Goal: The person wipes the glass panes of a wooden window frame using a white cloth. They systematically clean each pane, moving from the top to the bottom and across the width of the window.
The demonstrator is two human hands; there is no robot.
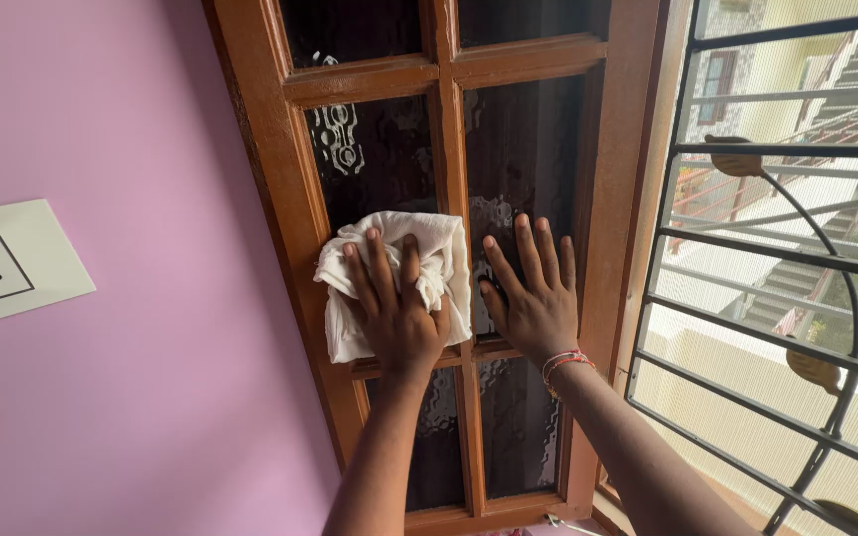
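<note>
White cloth [427, 260], soft and light, best gripped by bunched folds, pressed to wooden shutter [446, 199] pane under spread left hand [396, 308]; right hand [534, 298] flat, fingers wide, empty, on neighbouring pane.

cloth [434, 260] part-hidden by left hand [396, 313], window frame [295, 208] top cut off

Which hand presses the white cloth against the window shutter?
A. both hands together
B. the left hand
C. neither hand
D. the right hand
B: the left hand lies flat on the white cloth, while the right hand rests bare on the dark glass pane beside it.
</note>
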